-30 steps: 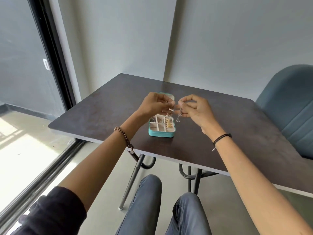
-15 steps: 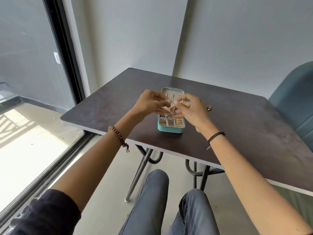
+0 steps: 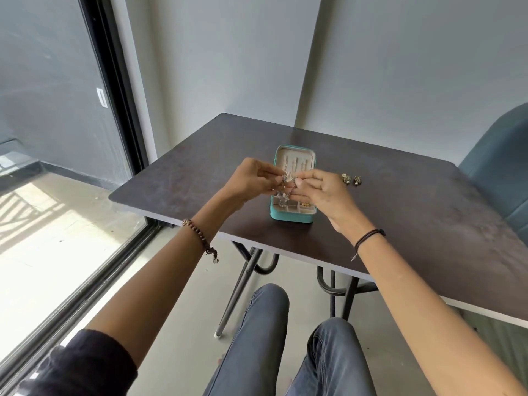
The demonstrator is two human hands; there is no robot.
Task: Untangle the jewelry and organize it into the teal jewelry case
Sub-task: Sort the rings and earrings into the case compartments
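Observation:
The teal jewelry case [image 3: 291, 218] lies open on the dark table [image 3: 414, 224], lid flat at the far side, cream compartments near me holding small pieces. Above it my left hand [image 3: 251, 181] and my right hand [image 3: 320, 192] meet, each pinching part of a tangled silver jewelry piece [image 3: 285, 185] that dangles over the case. Two small earrings [image 3: 351, 179] lie on the table right of my right hand.
A blue chair [image 3: 497, 172] stands at the table's right end. A glass sliding door [image 3: 57, 138] with a dark frame runs along the left. Grey walls meet behind the table. My knees sit below the table's near edge.
The camera has swung left and down, so the case and hands sit more to the right in view. Both hands stay together over the case, still working the tangled piece.

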